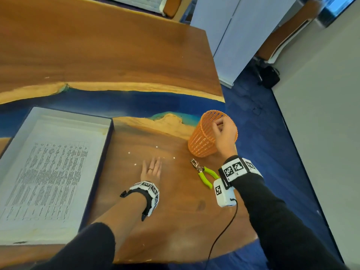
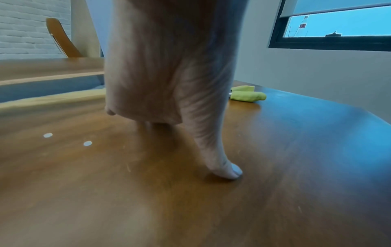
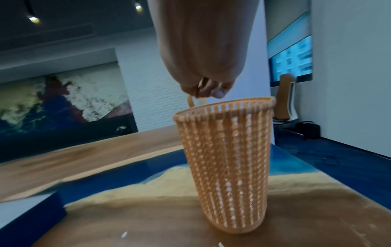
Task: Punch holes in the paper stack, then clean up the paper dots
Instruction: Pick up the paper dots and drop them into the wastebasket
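Cleanup step, judged from the scene: punching done, paper dots (image 1: 135, 164) scattered left of the orange basket (image 1: 202, 141). Nearest, left hand (image 1: 151, 169) flat on the table (image 1: 175, 211), fingers straight, holding nothing. Hole punch (image 1: 204, 172) just before the basket. Farther, right hand (image 1: 224, 133) over the rim, fingertips pinched; contents hidden. Next: gathering remaining dots basketward.

Orange lattice-patterned basket (image 1: 206, 140) under the right hand (image 1: 224, 133). Lime-green-handled hole punch (image 1: 204, 173) right of the left hand (image 1: 152, 170). White paper dots (image 1: 134, 164) by its fingertips, on brown-and-blue table (image 1: 109, 55).
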A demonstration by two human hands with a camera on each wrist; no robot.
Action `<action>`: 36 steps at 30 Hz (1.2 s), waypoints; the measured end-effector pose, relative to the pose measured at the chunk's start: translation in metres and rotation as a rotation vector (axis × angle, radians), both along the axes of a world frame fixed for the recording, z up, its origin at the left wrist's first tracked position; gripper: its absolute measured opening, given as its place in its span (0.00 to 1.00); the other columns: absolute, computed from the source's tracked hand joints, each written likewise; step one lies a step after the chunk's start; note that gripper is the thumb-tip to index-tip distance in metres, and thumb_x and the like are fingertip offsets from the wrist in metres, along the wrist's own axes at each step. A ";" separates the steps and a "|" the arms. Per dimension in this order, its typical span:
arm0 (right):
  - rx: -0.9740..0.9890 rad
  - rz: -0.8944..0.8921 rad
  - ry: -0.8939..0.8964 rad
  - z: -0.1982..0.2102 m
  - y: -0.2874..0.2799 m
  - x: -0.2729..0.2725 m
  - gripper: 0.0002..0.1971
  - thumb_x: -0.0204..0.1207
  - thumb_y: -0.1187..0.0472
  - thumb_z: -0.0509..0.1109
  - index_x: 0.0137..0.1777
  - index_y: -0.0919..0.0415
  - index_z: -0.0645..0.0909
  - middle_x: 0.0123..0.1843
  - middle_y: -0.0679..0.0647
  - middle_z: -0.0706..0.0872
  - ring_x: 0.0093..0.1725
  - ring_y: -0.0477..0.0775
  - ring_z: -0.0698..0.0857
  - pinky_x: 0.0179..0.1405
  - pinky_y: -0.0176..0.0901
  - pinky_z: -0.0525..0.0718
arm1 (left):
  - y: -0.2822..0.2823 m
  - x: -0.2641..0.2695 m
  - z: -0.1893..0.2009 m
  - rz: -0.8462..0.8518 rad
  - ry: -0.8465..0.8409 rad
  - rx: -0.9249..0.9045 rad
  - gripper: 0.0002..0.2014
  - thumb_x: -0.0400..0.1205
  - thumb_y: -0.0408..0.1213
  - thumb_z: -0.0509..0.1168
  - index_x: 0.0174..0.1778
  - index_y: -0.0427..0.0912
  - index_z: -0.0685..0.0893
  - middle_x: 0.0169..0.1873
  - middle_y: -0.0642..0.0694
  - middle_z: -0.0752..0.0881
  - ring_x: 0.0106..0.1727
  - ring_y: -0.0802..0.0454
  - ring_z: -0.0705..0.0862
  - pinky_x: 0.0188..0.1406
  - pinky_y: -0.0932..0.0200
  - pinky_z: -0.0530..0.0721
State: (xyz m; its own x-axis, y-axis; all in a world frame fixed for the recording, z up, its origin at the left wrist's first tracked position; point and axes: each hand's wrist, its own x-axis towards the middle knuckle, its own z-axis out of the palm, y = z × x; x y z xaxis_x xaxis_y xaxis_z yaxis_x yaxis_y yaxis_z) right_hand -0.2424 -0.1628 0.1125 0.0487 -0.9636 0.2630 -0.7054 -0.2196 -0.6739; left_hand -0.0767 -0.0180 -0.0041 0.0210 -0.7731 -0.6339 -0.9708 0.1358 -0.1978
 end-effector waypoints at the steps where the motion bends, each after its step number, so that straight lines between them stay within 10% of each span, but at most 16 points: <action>1: 0.029 -0.011 0.013 0.000 -0.003 -0.005 0.06 0.76 0.68 0.65 0.38 0.61 0.78 0.38 0.54 0.81 0.39 0.53 0.79 0.41 0.50 0.78 | 0.002 -0.001 -0.002 0.003 0.000 0.006 0.48 0.83 0.52 0.60 0.82 0.33 0.32 0.81 0.37 0.30 0.83 0.38 0.34 0.80 0.34 0.42; 7: 0.152 -0.064 0.195 -0.003 -0.012 -0.017 0.08 0.80 0.59 0.64 0.43 0.55 0.84 0.42 0.48 0.85 0.48 0.54 0.83 0.60 0.63 0.76 | 0.005 0.000 -0.007 0.019 0.022 -0.028 0.47 0.84 0.47 0.61 0.82 0.33 0.32 0.81 0.38 0.29 0.84 0.41 0.36 0.81 0.35 0.45; 14: 0.110 -0.134 0.111 -0.001 -0.008 -0.012 0.08 0.77 0.58 0.68 0.36 0.57 0.80 0.37 0.50 0.82 0.42 0.53 0.81 0.55 0.63 0.79 | 0.006 -0.001 -0.006 0.025 0.019 -0.028 0.51 0.82 0.51 0.64 0.81 0.32 0.32 0.81 0.37 0.30 0.84 0.40 0.36 0.80 0.35 0.45; 21: -0.191 0.092 -0.013 -0.003 0.032 0.032 0.04 0.75 0.65 0.72 0.40 0.63 0.79 0.39 0.51 0.77 0.36 0.44 0.73 0.37 0.25 0.70 | 0.005 0.000 -0.006 0.085 0.034 -0.036 0.50 0.82 0.51 0.63 0.81 0.30 0.32 0.81 0.35 0.31 0.83 0.39 0.36 0.81 0.35 0.46; 26: 0.037 0.220 0.004 -0.069 0.064 0.057 0.01 0.75 0.66 0.71 0.42 0.63 0.82 0.40 0.51 0.80 0.35 0.39 0.74 0.41 0.27 0.73 | 0.002 -0.004 -0.009 0.109 0.026 -0.004 0.52 0.81 0.52 0.64 0.81 0.30 0.31 0.80 0.35 0.30 0.83 0.38 0.35 0.81 0.35 0.45; 31: 0.313 0.061 0.069 -0.138 0.063 0.051 0.05 0.74 0.70 0.70 0.46 0.65 0.86 0.46 0.60 0.87 0.46 0.55 0.84 0.53 0.54 0.83 | -0.001 -0.009 -0.019 0.142 0.020 -0.001 0.41 0.87 0.45 0.53 0.81 0.32 0.31 0.80 0.36 0.28 0.82 0.38 0.33 0.80 0.34 0.44; 36: 0.394 0.015 0.024 -0.150 0.055 0.050 0.03 0.70 0.72 0.73 0.44 0.68 0.87 0.44 0.64 0.87 0.39 0.53 0.83 0.46 0.43 0.83 | -0.003 -0.011 -0.022 0.146 -0.002 0.021 0.43 0.86 0.47 0.55 0.81 0.33 0.30 0.79 0.36 0.26 0.82 0.37 0.31 0.80 0.33 0.43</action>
State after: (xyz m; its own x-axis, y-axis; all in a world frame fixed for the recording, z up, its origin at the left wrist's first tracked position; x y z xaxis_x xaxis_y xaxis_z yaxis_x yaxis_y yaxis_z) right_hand -0.1919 -0.1077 -0.0378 0.0651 -0.9896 -0.1281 -0.7209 0.0421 -0.6918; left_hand -0.0878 -0.0207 -0.0266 0.1334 -0.7482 -0.6499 -0.9802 -0.0026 -0.1982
